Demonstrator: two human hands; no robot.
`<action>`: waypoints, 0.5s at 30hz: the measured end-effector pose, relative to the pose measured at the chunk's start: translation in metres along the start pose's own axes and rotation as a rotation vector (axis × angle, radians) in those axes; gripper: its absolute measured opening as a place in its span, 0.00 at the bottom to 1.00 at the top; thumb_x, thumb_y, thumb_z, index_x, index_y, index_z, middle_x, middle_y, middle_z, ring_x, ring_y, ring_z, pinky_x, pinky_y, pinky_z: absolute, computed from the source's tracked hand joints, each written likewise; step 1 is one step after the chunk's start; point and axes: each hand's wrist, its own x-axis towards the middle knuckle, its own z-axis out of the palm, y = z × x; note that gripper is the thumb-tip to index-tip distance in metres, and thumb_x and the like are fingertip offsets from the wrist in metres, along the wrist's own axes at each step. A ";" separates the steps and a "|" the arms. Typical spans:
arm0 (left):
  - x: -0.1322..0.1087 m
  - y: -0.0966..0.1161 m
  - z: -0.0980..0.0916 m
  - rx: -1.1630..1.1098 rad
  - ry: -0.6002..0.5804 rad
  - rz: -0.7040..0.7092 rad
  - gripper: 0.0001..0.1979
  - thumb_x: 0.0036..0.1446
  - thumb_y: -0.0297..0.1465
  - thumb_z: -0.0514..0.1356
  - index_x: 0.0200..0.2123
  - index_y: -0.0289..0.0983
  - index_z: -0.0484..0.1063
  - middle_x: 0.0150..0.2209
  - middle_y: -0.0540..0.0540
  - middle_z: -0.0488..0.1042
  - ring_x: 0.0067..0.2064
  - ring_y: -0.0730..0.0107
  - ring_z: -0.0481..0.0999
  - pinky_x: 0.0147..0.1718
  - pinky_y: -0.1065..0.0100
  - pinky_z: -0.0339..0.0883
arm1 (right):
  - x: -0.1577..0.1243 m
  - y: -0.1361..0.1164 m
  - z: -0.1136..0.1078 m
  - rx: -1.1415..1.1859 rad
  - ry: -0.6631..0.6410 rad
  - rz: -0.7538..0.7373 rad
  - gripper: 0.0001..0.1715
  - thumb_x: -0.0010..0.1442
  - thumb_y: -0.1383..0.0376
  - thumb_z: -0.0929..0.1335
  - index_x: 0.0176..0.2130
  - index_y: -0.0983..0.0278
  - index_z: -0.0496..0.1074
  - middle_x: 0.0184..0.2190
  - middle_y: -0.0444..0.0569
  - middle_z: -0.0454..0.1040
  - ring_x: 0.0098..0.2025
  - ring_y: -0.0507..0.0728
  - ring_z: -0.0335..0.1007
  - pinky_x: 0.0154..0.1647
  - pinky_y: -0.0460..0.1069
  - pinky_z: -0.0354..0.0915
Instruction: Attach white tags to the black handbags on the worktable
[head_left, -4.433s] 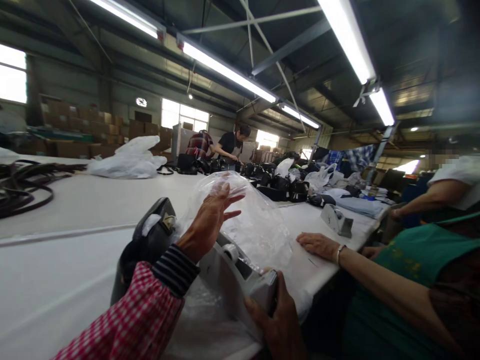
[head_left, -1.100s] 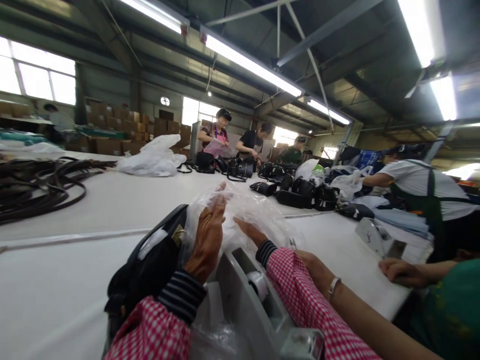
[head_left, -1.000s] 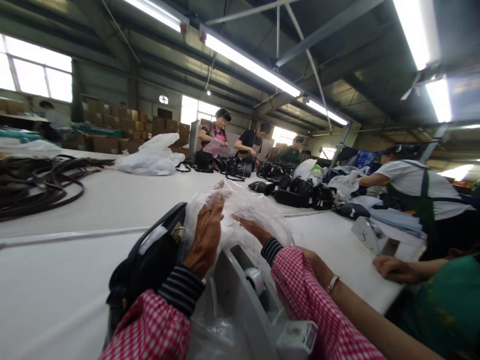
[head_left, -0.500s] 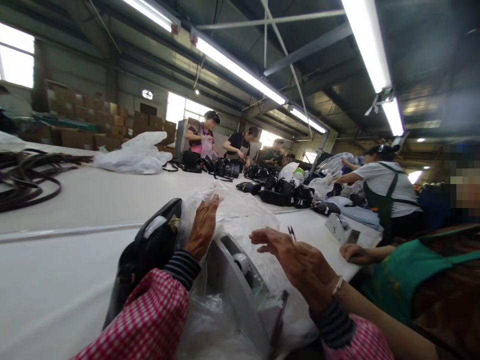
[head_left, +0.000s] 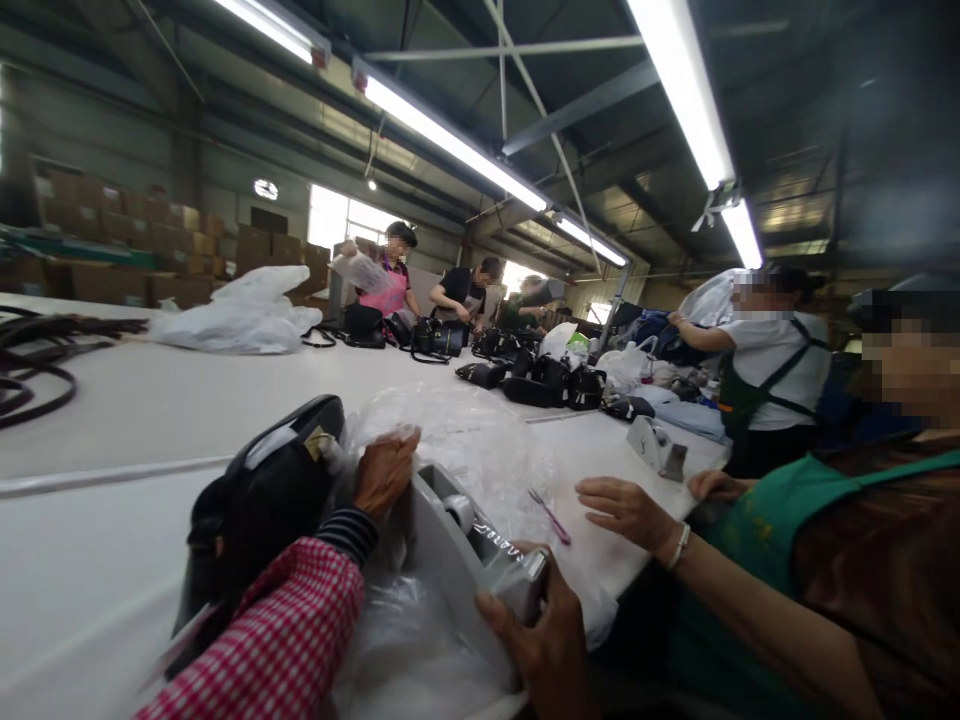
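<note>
My left hand (head_left: pixel 384 472) lies over clear plastic bags (head_left: pixel 450 420), its fingers stretched and close together. It sits between a black handbag (head_left: pixel 259 490) on its left and a grey tape dispenser (head_left: pixel 461 555) on its right. With the thumb on the near side and fingers on the far side, my right hand (head_left: pixel 546 635) grips the cutter end of the dispenser. A tape roll shows inside the dispenser. More clear plastic is spread under and in front of it. Pink-handled scissors (head_left: pixel 553 518) rest on the plastic beyond my right hand.
Close on the right, a co-worker in a green apron (head_left: pixel 757 540) reaches a hand (head_left: pixel 626 512) over the table. A second tape dispenser (head_left: pixel 656 447) stands past it. Several black bags (head_left: pixel 551 380), white plastic (head_left: pixel 240 310) and dark straps (head_left: pixel 37 360) lie farther back, near other workers.
My right hand has come down and closed on the dispenser's cutter end. The co-worker's hand, overlapped by mine before, now shows separately. The scissors are now in full view on the table.
</note>
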 end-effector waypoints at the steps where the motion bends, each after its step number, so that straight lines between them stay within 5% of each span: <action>1: 0.001 -0.004 -0.001 0.026 0.011 -0.019 0.13 0.60 0.38 0.55 0.31 0.40 0.76 0.36 0.41 0.80 0.51 0.51 0.76 0.55 0.59 0.65 | 0.002 -0.005 0.000 -0.018 0.017 -0.015 0.27 0.50 0.48 0.76 0.43 0.60 0.72 0.35 0.50 0.79 0.37 0.63 0.75 0.38 0.52 0.71; 8: 0.007 -0.022 0.006 0.227 0.067 -0.108 0.15 0.66 0.33 0.50 0.31 0.37 0.72 0.37 0.44 0.78 0.41 0.63 0.78 0.43 0.63 0.70 | 0.010 -0.029 -0.001 0.014 0.169 -0.044 0.26 0.50 0.46 0.74 0.39 0.61 0.74 0.32 0.48 0.78 0.36 0.62 0.74 0.40 0.52 0.69; 15: -0.004 -0.027 0.011 0.524 -0.091 0.037 0.05 0.66 0.29 0.59 0.38 0.33 0.74 0.42 0.44 0.77 0.49 0.60 0.75 0.54 0.54 0.66 | 0.010 -0.039 -0.027 -0.039 0.332 -0.034 0.30 0.48 0.44 0.75 0.41 0.62 0.76 0.34 0.47 0.79 0.38 0.62 0.73 0.39 0.50 0.66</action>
